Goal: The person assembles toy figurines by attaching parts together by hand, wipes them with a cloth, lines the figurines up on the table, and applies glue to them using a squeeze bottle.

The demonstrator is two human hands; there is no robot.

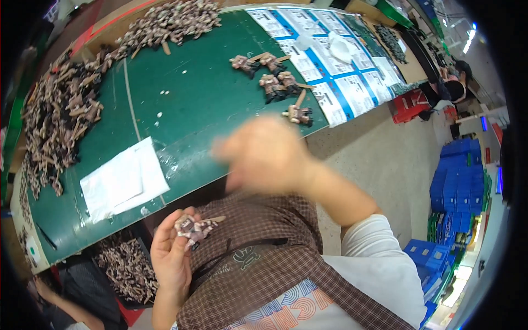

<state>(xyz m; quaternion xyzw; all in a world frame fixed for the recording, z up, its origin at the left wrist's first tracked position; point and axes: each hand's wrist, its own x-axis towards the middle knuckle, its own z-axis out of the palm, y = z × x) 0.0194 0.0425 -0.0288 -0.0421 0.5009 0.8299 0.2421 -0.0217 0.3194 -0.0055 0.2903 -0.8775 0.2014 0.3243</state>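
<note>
Close to my apron, my left hand [169,253] pinches a small toy figurine [190,230] in pinkish and brown tones, with a tan stick-like piece pointing out to its right. Smeared by motion, my right hand [269,157] is over the table's front edge, apart from the left one; its fingers and anything in them cannot be made out. Beyond it on the green tabletop [192,99] lie several similar figurines, some with tan sticks. The nearest of these is a single figurine [300,114] by the front edge.
Large heaps of figurines [63,115] line the table's left and far sides. White sheets [124,179] lie at the front left, printed sheets [352,91] at the right. A bin of figurines [129,269] stands below, near another person's arm [49,294]. Blue crates [456,181] are stacked at right.
</note>
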